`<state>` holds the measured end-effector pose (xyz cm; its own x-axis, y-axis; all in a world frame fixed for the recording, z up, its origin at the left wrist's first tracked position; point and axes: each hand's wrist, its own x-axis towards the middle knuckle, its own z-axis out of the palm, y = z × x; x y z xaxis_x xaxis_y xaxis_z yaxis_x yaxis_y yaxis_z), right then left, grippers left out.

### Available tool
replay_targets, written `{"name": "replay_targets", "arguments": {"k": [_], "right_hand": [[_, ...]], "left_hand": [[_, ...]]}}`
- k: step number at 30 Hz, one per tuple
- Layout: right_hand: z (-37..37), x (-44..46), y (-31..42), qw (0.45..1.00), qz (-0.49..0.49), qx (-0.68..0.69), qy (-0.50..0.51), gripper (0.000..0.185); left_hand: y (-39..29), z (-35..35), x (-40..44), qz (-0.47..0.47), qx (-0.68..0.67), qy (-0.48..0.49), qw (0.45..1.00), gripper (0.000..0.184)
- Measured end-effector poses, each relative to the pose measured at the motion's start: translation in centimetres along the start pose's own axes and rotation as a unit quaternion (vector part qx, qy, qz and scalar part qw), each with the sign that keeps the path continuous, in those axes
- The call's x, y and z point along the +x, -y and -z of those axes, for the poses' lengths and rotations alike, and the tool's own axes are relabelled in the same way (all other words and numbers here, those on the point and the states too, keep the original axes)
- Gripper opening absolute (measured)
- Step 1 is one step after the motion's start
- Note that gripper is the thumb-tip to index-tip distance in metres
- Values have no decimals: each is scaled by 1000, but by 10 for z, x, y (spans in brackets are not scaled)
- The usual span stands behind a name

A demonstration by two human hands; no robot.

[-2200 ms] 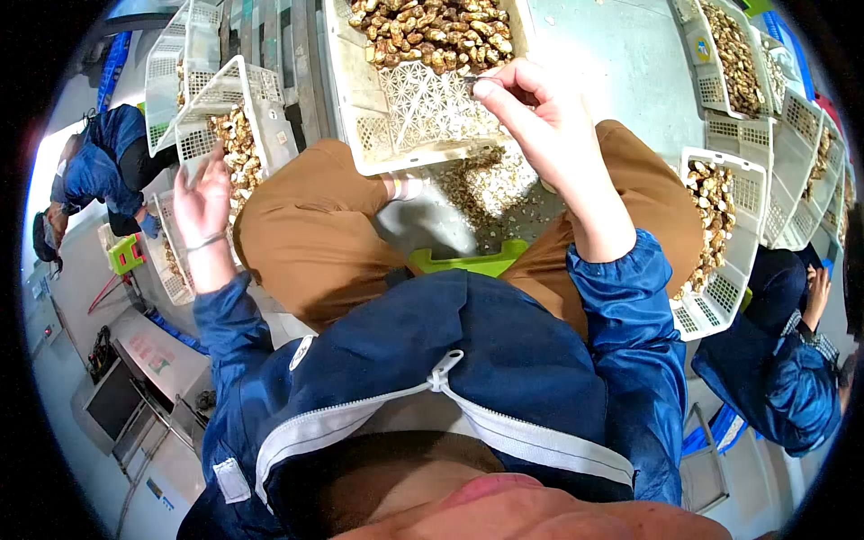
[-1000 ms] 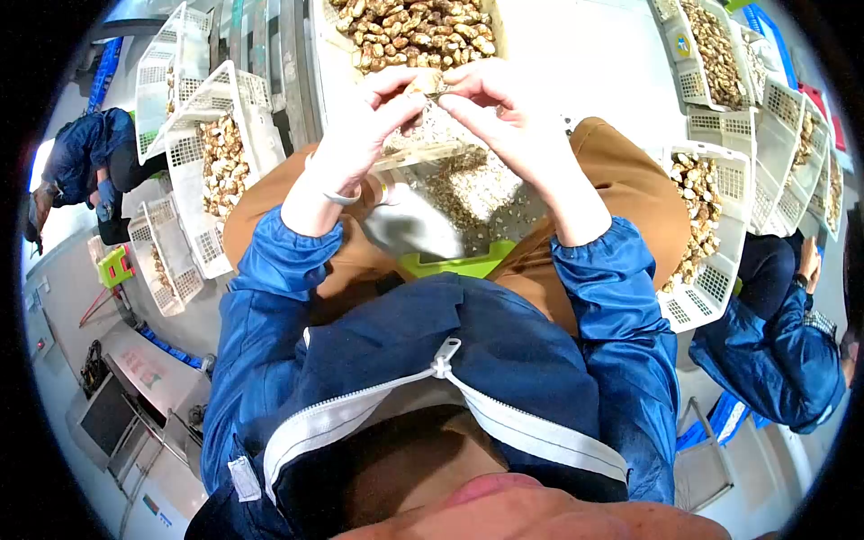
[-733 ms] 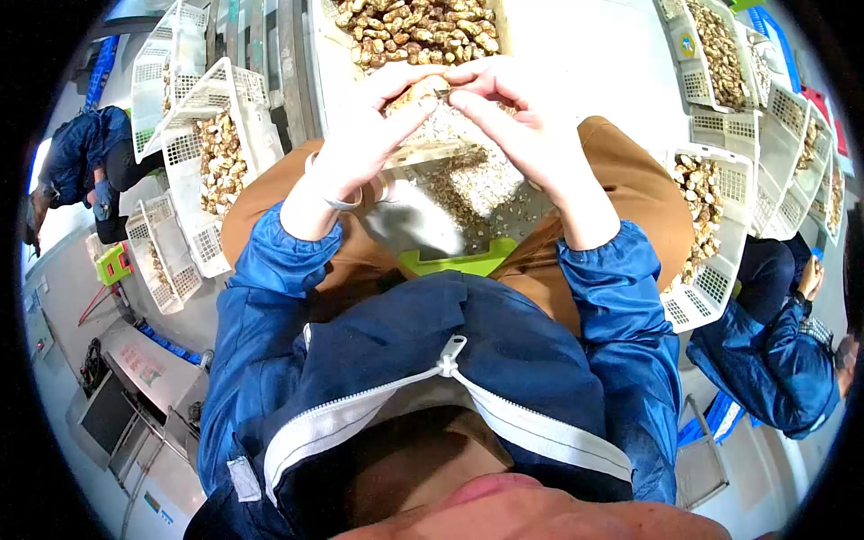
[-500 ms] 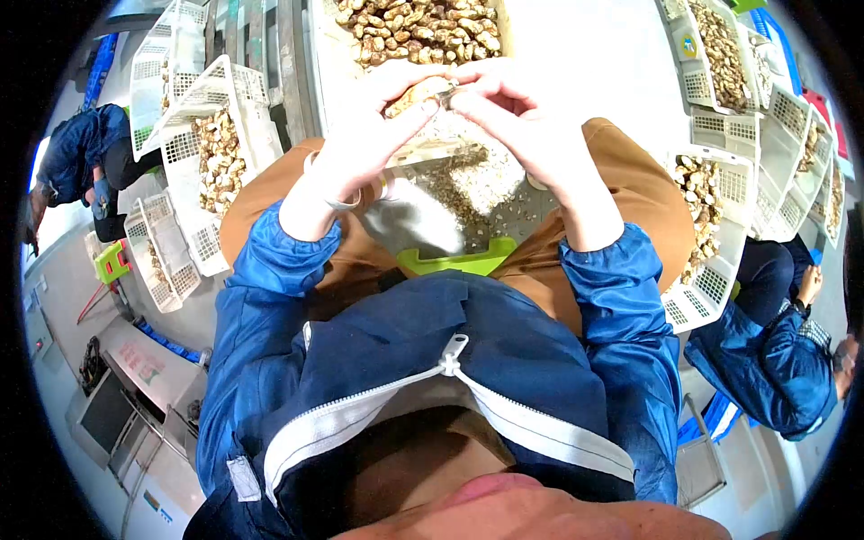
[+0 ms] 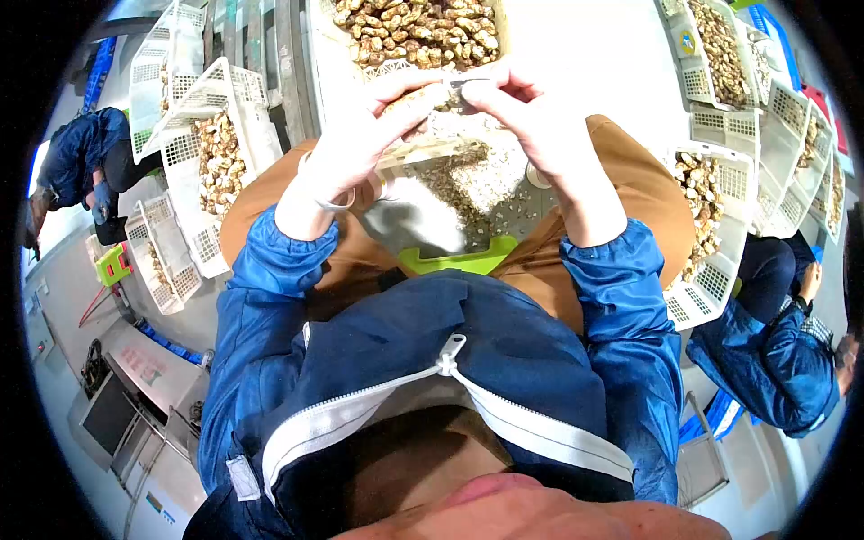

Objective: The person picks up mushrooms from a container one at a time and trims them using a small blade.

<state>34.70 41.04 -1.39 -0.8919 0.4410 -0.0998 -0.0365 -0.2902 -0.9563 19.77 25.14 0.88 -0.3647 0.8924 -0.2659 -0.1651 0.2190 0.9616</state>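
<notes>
My left hand (image 5: 360,130) is closed around a tan, elongated mushroom (image 5: 407,101), pinched between thumb and fingers. Its ends are partly covered by those fingers. From the other side, my right hand (image 5: 531,112) has its fingers curled on a small knife (image 5: 461,82), of which only a short dark metallic bit shows. Thumb tips of both hands are close together at the mushroom's right end. Just beyond them stands a pale crate (image 5: 504,27) full of brown and cream mushrooms (image 5: 418,34). Pale trimmings (image 5: 477,184) lie on the floor below my hands, between my knees.
White mesh crates with mushrooms stand at left (image 5: 207,243) and right (image 5: 733,189). A green plastic edge (image 5: 459,258) shows between my thighs. One person (image 5: 85,153) sits far left, another (image 5: 769,360) at right. Wooden slats (image 5: 292,72) run beside the left crates.
My hands have shifted slightly; the right thumb has come nearer to the left thumb at the mushroom's end. Less of the mushroom and the knife shows now.
</notes>
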Motion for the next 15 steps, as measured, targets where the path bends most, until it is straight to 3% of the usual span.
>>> {"name": "replay_targets", "arguments": {"k": [1, 5, 6, 10, 13, 15], "right_hand": [[2, 0, 2, 999, -31, 16, -5, 13], [-3, 0, 1, 998, 60, -29, 20, 13], [-5, -1, -4, 997, 43, -71, -1, 14], [5, 1, 0, 1000, -27, 6, 3, 13], [4, 1, 1, 999, -42, -15, -15, 12], [-2, 0, -1, 1000, 16, -21, 6, 12]], "left_hand": [[-2, 1, -1, 13, -5, 4, 1000, 34], [12, 8, 6, -54, 17, 17, 998, 33], [8, 3, 2, 4, 19, -16, 1000, 30], [3, 0, 0, 13, -32, 8, 999, 29], [1, 2, 0, 22, -45, 19, 999, 29], [1, -1, 0, 17, -17, 1, 1000, 30]]}}
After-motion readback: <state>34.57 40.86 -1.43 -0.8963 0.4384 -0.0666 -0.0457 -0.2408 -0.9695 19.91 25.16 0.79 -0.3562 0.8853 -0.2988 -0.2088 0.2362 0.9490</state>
